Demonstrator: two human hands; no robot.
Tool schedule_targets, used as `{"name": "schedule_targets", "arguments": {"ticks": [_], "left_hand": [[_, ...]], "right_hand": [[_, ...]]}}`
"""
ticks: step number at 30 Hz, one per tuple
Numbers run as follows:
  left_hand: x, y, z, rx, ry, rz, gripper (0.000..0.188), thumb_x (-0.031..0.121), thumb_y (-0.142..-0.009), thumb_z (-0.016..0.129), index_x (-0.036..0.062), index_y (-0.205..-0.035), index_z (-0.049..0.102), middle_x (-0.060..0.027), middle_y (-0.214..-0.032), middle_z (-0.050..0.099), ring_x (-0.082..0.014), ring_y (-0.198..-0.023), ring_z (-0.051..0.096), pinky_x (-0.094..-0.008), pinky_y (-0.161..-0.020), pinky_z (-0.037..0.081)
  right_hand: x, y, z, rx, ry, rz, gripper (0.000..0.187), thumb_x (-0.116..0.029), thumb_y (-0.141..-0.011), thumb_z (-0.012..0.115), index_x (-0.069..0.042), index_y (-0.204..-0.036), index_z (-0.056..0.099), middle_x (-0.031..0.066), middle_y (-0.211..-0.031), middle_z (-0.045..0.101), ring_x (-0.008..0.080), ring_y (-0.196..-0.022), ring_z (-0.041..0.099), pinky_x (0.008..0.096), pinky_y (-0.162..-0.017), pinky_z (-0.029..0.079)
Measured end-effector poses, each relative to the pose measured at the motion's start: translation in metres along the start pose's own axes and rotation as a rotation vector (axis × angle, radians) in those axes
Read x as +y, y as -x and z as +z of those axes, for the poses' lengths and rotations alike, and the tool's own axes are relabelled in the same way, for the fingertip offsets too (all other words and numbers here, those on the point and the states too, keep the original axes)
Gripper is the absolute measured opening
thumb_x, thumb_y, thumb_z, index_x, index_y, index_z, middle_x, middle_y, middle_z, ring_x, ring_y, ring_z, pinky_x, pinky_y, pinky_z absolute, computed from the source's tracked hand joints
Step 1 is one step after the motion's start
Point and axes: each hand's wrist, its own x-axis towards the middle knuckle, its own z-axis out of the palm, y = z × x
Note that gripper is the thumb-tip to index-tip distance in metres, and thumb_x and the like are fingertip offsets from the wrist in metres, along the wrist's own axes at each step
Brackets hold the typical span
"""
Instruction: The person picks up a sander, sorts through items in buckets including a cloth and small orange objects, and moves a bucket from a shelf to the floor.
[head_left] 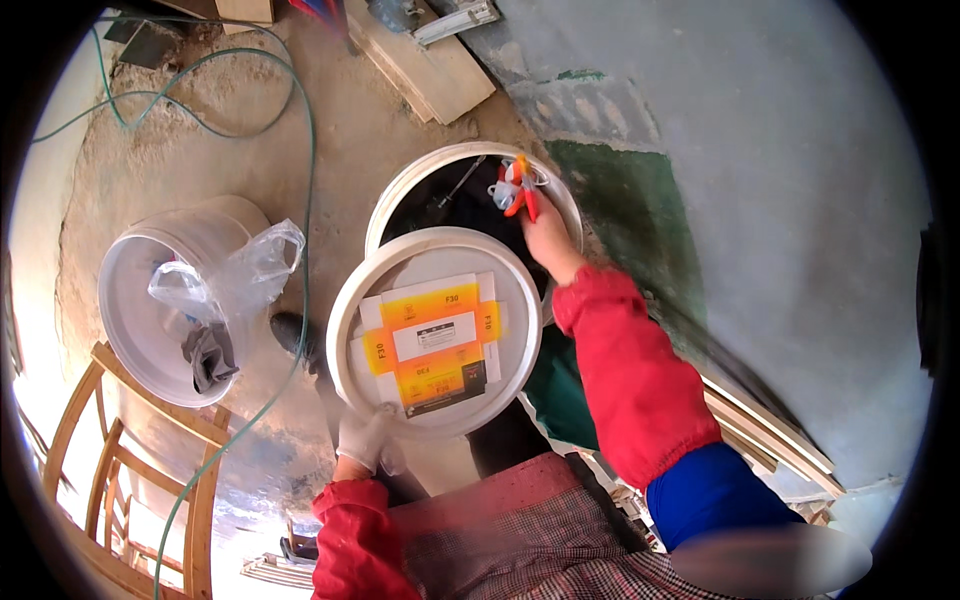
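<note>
My left hand point(362, 438), in a whitish glove, grips the near-left rim of a round white lid point(345, 300). The lid is tilted, and a flattened yellow-and-orange cardboard box point(405, 318) lies on it. Behind the lid stands a white bucket point(400, 187) with a dark inside, its near part hidden by the lid. My right hand point(545, 238) reaches over the bucket's right side, closed on an orange-handled hand tool point(527, 190), whose exact kind I cannot make out. Small clear and red pieces point(505, 190) show beside it. A thin metal rod point(462, 183) sits in the bucket.
To the left, another white bucket point(125, 300) holds a clear plastic bag point(250, 270) and a grey cloth point(208, 357). A green hose point(308, 160) loops over the floor. Wooden boards point(430, 70) lie at the back, wood strips point(770, 435) at right. A wooden chair point(205, 500) stands at lower left.
</note>
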Motion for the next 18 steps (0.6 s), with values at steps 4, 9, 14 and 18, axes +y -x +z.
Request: {"name": "schedule_targets", "arguments": {"ticks": [4,9,14,18], "left_hand": [[0.010,-0.011,0.008,0.044,0.002,0.048,0.029,0.006,-0.080,0.059,-0.0021,-0.108,0.054,-0.0066,-0.089,0.063,-0.0142,-0.077,0.059,-0.0274,-0.072,0.049],[0.008,-0.022,0.012,0.012,0.194,0.031,0.021,0.004,-0.081,0.057,0.0037,-0.102,0.053,-0.0074,-0.081,0.061,-0.0153,-0.057,0.056,-0.0264,-0.048,0.046],[0.021,0.020,-0.027,-0.060,0.311,-0.063,0.023,0.005,-0.079,0.058,-0.0002,-0.101,0.054,-0.0072,-0.082,0.061,-0.0144,-0.065,0.058,-0.0252,-0.056,0.048],[-0.007,0.036,-0.103,0.096,0.187,0.103,0.024,0.011,-0.083,0.052,-0.0008,-0.104,0.055,-0.0083,-0.091,0.061,-0.0174,-0.079,0.060,-0.0295,-0.070,0.049]], "right_hand": [[-0.029,0.035,-0.018,0.261,0.063,-0.080,0.036,-0.005,-0.087,0.049,-0.006,-0.123,0.050,0.0187,-0.120,0.053,0.0309,-0.115,0.049,0.0333,-0.096,0.038],[-0.007,0.032,-0.015,0.209,0.062,0.152,0.027,-0.004,-0.088,0.050,-0.001,-0.114,0.056,0.0133,-0.108,0.061,0.0236,-0.102,0.057,0.0322,-0.088,0.042],[-0.038,0.027,-0.018,0.111,-0.035,0.141,0.025,-0.011,-0.090,0.048,0.000,-0.112,0.054,0.0119,-0.102,0.061,0.0236,-0.095,0.058,0.0342,-0.084,0.043],[-0.007,0.041,-0.030,0.178,0.025,0.142,0.028,-0.013,-0.088,0.051,-0.004,-0.114,0.055,0.0138,-0.109,0.059,0.0295,-0.102,0.056,0.0346,-0.086,0.042]]}}
